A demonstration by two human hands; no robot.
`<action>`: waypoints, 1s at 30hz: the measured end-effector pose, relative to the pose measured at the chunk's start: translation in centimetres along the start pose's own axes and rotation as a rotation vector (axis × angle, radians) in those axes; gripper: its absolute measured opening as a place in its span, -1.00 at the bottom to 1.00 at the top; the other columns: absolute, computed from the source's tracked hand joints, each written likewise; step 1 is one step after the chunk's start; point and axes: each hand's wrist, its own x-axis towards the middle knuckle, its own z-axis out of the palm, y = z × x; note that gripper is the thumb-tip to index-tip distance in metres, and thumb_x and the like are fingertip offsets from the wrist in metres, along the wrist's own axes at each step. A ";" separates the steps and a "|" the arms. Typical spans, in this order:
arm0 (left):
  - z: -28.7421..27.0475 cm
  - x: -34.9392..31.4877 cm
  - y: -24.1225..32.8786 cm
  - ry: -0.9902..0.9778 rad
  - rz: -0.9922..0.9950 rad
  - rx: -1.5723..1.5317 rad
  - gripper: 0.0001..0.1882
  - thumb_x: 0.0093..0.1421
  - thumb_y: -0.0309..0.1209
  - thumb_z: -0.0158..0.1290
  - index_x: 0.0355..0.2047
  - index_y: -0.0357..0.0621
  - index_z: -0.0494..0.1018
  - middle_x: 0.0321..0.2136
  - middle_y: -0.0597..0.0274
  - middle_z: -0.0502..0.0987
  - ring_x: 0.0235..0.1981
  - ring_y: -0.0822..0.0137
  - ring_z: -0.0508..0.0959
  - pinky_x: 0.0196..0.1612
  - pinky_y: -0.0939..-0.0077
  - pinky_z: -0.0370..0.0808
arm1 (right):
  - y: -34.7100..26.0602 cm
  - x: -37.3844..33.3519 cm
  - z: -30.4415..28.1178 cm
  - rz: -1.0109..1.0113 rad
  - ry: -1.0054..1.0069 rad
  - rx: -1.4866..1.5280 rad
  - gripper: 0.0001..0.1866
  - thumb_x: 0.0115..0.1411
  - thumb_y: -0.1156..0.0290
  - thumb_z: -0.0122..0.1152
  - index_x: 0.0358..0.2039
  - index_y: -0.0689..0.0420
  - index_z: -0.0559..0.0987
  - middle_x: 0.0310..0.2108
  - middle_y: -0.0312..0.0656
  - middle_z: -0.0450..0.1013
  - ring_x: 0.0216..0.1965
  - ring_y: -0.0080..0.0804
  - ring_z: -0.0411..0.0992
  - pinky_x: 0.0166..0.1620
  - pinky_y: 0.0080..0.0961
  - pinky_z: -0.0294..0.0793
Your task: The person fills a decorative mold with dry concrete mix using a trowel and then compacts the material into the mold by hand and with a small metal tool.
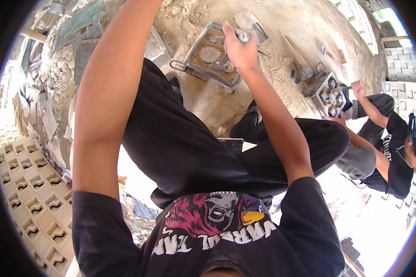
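A dark rectangular frame (233, 86) lies on the sandy ground in front of me, with a looped handle at its left corner. Inside it is packed, sandy material with round and bar-like shapes. Above the frame's right side, my right hand (243, 51) is closed round a tool (243, 37) with a rounded, pale end; its working end is mostly hidden, so its kind cannot be told. My left forearm reaches up past the top edge, which leaves that hand outside the picture.
A small pale block with a dark bar (260, 31) lies beyond the frame. Rubble and slabs (80, 30) are heaped at the left. To the right, another person's hand (358, 89) holds a tool near a patterned mould (330, 96). Pale hollow blocks (34, 205) stand stacked at lower left.
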 end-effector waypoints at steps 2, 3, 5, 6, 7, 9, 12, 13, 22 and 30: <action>0.1 0.5 -0.5 0.007 0.094 -0.046 -0.28 0.16 0.22 0.01 -0.01 -0.22 0.53 -0.04 -0.16 0.56 -0.01 -0.04 0.55 0.07 0.16 0.42 | 1.4 0.1 0.3 0.021 0.092 -0.013 -0.44 0.30 0.12 0.17 -0.80 0.11 0.40 -0.78 -0.37 0.29 -0.69 -0.63 0.24 -0.51 -0.61 0.25; 0.1 0.7 -0.9 0.015 0.138 -0.070 -0.26 0.15 0.22 0.01 0.00 -0.24 0.52 -0.03 -0.18 0.55 -0.01 -0.05 0.55 0.07 0.16 0.42 | 1.2 0.3 0.0 0.029 0.054 -0.004 -0.46 0.30 0.12 0.17 -0.78 0.12 0.42 -0.77 -0.37 0.30 -0.69 -0.63 0.25 -0.51 -0.61 0.26; 0.0 1.5 -1.2 0.104 0.048 0.013 -0.23 0.13 0.22 0.03 0.00 -0.28 0.51 -0.02 -0.20 0.54 0.01 -0.05 0.55 0.08 0.16 0.42 | 0.6 0.8 -0.9 0.046 -0.024 0.014 -0.50 0.29 0.13 0.18 -0.73 0.15 0.46 -0.76 -0.36 0.31 -0.67 -0.64 0.27 -0.50 -0.61 0.26; 0.2 1.6 -0.7 0.140 0.007 0.054 -0.22 0.12 0.23 0.04 0.00 -0.31 0.51 -0.01 -0.21 0.53 0.01 -0.05 0.54 0.08 0.16 0.42 | -0.5 0.4 -0.9 0.020 0.052 -0.052 -0.55 0.30 0.13 0.18 -0.64 0.17 0.52 -0.75 -0.38 0.31 -0.66 -0.66 0.28 -0.51 -0.64 0.26; 0.3 1.7 -0.4 0.118 0.014 0.031 -0.21 0.11 0.22 0.05 0.00 -0.32 0.50 0.00 -0.22 0.52 0.02 -0.05 0.54 0.08 0.17 0.42 | 0.3 0.2 -0.8 -0.004 0.062 -0.034 -0.55 0.31 0.12 0.17 -0.62 0.18 0.52 -0.75 -0.38 0.31 -0.66 -0.65 0.28 -0.52 -0.63 0.25; -0.1 1.4 0.4 0.088 0.030 -0.009 -0.20 0.10 0.20 0.06 0.01 -0.35 0.49 0.01 -0.24 0.51 0.04 -0.05 0.53 0.09 0.19 0.42 | 2.2 0.0 -0.3 -0.118 0.107 -0.029 -0.53 0.33 0.10 0.14 -0.62 0.16 0.50 -0.74 -0.39 0.31 -0.66 -0.65 0.27 -0.54 -0.62 0.21; 0.9 1.1 0.9 0.172 0.066 -0.056 -0.20 0.08 0.20 0.08 0.03 -0.33 0.48 0.02 -0.22 0.51 0.04 -0.06 0.53 0.10 0.20 0.42 | 2.1 0.8 -0.8 -0.119 0.181 0.062 -0.47 0.36 0.11 0.09 -0.70 0.14 0.37 -0.74 -0.42 0.26 -0.65 -0.67 0.20 -0.55 -0.55 0.17; 0.8 1.2 0.8 0.121 0.056 -0.056 -0.20 0.08 0.19 0.08 0.04 -0.34 0.48 0.03 -0.22 0.50 0.05 -0.06 0.53 0.11 0.20 0.41 | 1.8 0.9 -0.9 -0.073 0.197 0.118 -0.44 0.37 0.13 0.08 -0.74 0.14 0.32 -0.75 -0.42 0.25 -0.64 -0.67 0.17 -0.54 -0.51 0.16; 1.0 3.0 -0.8 0.030 -0.024 0.037 -0.14 0.09 0.25 0.05 0.07 -0.35 0.45 0.09 -0.24 0.46 0.12 -0.05 0.47 0.18 0.20 0.36 | 2.1 3.6 -0.1 -0.272 0.315 -0.109 -0.46 0.38 0.05 0.03 -0.61 0.23 0.38 -0.74 -0.27 0.30 -0.65 -0.47 0.26 -0.52 -0.39 0.25; 1.9 1.5 -2.2 0.046 0.036 -0.047 -0.17 0.10 0.29 0.03 0.04 -0.26 0.49 0.07 -0.21 0.48 0.10 -0.06 0.48 0.15 0.20 0.39 | 2.1 6.7 -0.1 -0.220 0.271 0.021 -0.47 0.37 0.11 0.01 -0.67 0.22 0.40 -0.76 -0.25 0.35 -0.67 -0.42 0.29 -0.51 -0.33 0.26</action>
